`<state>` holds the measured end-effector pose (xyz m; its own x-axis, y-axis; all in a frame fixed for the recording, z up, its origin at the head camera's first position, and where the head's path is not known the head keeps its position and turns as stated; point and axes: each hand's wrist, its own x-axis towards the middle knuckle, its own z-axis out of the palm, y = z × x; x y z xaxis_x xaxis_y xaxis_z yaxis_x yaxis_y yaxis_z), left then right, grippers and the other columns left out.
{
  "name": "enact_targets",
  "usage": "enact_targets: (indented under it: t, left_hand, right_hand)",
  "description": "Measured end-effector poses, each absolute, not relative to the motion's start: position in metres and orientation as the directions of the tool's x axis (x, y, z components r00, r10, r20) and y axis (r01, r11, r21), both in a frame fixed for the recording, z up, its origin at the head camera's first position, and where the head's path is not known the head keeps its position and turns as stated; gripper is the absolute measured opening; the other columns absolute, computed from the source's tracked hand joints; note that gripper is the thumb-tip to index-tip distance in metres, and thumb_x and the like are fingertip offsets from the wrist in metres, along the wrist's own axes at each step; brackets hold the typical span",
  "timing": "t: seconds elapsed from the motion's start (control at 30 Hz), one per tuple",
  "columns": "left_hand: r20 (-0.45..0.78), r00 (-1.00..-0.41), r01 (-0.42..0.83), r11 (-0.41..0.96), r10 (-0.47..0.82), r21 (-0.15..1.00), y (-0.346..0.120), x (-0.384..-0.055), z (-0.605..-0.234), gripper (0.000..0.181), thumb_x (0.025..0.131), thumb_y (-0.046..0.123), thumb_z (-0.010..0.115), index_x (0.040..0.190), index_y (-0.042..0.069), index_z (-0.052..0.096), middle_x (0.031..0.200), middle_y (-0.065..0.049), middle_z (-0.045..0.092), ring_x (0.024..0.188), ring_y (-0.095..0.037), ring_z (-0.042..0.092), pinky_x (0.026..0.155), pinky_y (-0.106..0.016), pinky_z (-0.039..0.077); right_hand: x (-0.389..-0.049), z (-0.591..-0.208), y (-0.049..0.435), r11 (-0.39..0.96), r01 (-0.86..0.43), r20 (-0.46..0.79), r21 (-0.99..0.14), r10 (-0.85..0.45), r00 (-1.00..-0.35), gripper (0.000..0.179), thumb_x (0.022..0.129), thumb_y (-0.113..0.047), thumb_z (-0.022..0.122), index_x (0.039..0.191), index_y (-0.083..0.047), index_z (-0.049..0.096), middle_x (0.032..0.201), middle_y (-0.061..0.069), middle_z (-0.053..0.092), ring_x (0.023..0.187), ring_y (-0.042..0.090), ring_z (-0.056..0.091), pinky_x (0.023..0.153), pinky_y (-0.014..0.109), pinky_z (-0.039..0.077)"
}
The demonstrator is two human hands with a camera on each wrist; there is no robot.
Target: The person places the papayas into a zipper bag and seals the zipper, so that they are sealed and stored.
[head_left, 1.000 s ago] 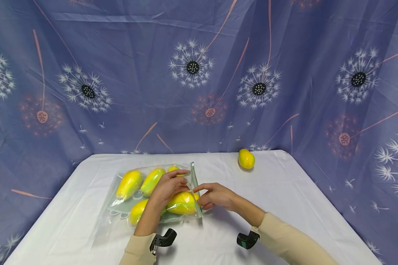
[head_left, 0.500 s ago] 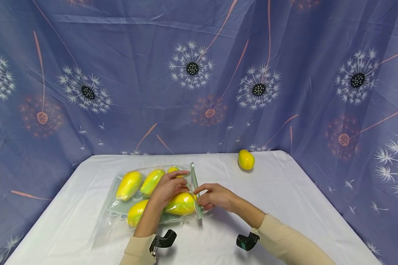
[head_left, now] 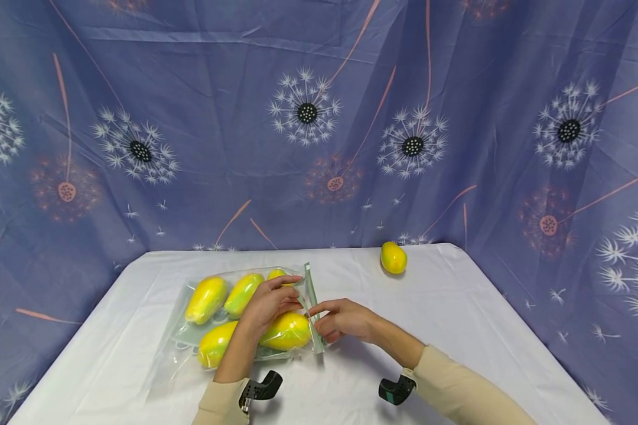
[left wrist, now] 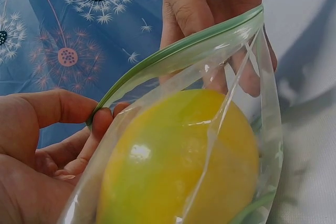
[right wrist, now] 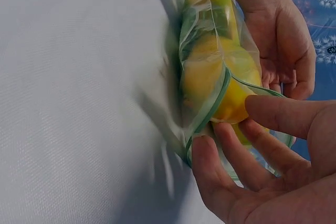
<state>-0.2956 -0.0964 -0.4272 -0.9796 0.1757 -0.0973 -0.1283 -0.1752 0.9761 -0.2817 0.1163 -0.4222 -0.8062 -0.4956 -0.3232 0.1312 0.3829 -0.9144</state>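
A person's two hands work at a clear zip bag (head_left: 191,333) lying left of centre on a white table (head_left: 484,330), its mouth facing right. Inside are five yellow-green mangoes (head_left: 206,300), one largely hidden behind the left hand (head_left: 270,304). That hand reaches over the bag, its fingertips pinching the green rim (left wrist: 173,48) at the far side of the mouth. The right hand (head_left: 345,320) meets the mouth from the right, fingers bent and spread apart, some touching the rim; whether they clamp it, I cannot tell. The rim gapes around the end of the nearest mango to the opening. A lone mango (head_left: 393,257) sits near the table's back edge, well apart from the bag. Both arms wear beige sleeves (head_left: 457,383) and black wrist cameras (head_left: 264,386). Behind hangs a blue curtain (head_left: 218,88) printed with dandelions.
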Motion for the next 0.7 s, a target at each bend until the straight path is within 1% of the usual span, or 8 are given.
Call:
enact_targets:
  t: [0.13, 0.27, 0.37, 0.5, 0.7]
  left_hand:
    - [-0.098, -0.978, -0.130, -0.167, 0.183, 0.977, -0.096, -0.296, -0.428, 0.042, 0.093, -0.002, 0.059, 0.134, -0.006, 0.060, 0.085, -0.009, 0.059, 0.074, -0.021, 0.064, 0.080, -0.033, 0.062]
    - [-0.100, -0.976, -0.132, -0.164, 0.192, 0.978, -0.097, -0.295, -0.428, 0.043, 0.093, 0.000, 0.060, 0.135, -0.007, 0.059, 0.087, -0.009, 0.060, 0.075, -0.021, 0.064, 0.081, -0.035, 0.063]
    - [-0.108, -0.975, -0.141, -0.165, 0.193, 0.976, -0.097, -0.295, -0.427, 0.042, 0.094, -0.001, 0.059, 0.135, -0.006, 0.059, 0.088, -0.009, 0.060, 0.076, -0.020, 0.064, 0.081, -0.034, 0.063]
    - [-0.117, -0.973, -0.151, -0.166, 0.196, 0.974, -0.097, -0.295, -0.426, 0.041, 0.095, -0.001, 0.057, 0.136, -0.006, 0.059, 0.087, -0.008, 0.060, 0.075, -0.019, 0.064, 0.079, -0.032, 0.063]
    - [-0.118, -0.973, -0.154, -0.174, 0.201, 0.973, -0.097, -0.295, -0.426, 0.041, 0.095, -0.002, 0.057, 0.136, -0.006, 0.059, 0.083, -0.006, 0.060, 0.074, -0.019, 0.064, 0.080, -0.033, 0.063]
  right_hand:
    - [-0.282, -0.420, 0.119, 0.383, 0.105, -0.298, -0.918, -0.491, -0.819, 0.045, 0.084, -0.009, 0.072, 0.129, -0.007, 0.068, 0.104, 0.010, 0.074, 0.090, 0.022, 0.071, 0.083, 0.038, 0.061]
    - [-0.285, -0.414, 0.124, 0.384, 0.075, -0.261, -0.920, -0.460, -0.849, 0.048, 0.084, -0.009, 0.076, 0.131, -0.006, 0.066, 0.101, 0.011, 0.077, 0.091, 0.026, 0.073, 0.084, 0.041, 0.061]
    - [-0.289, -0.410, 0.129, 0.404, 0.073, -0.254, -0.912, -0.415, -0.874, 0.053, 0.083, -0.012, 0.080, 0.134, -0.006, 0.063, 0.097, 0.010, 0.077, 0.092, 0.030, 0.073, 0.085, 0.042, 0.061]
    - [-0.295, -0.408, 0.140, 0.436, 0.058, -0.227, -0.898, -0.348, -0.910, 0.062, 0.081, -0.016, 0.084, 0.137, -0.010, 0.060, 0.095, 0.008, 0.076, 0.094, 0.033, 0.072, 0.082, 0.041, 0.061]
    - [-0.307, -0.407, 0.161, 0.462, 0.056, -0.182, -0.885, -0.232, -0.956, 0.068, 0.080, -0.018, 0.085, 0.142, -0.014, 0.056, 0.094, 0.006, 0.077, 0.095, 0.038, 0.070, 0.084, 0.044, 0.060]
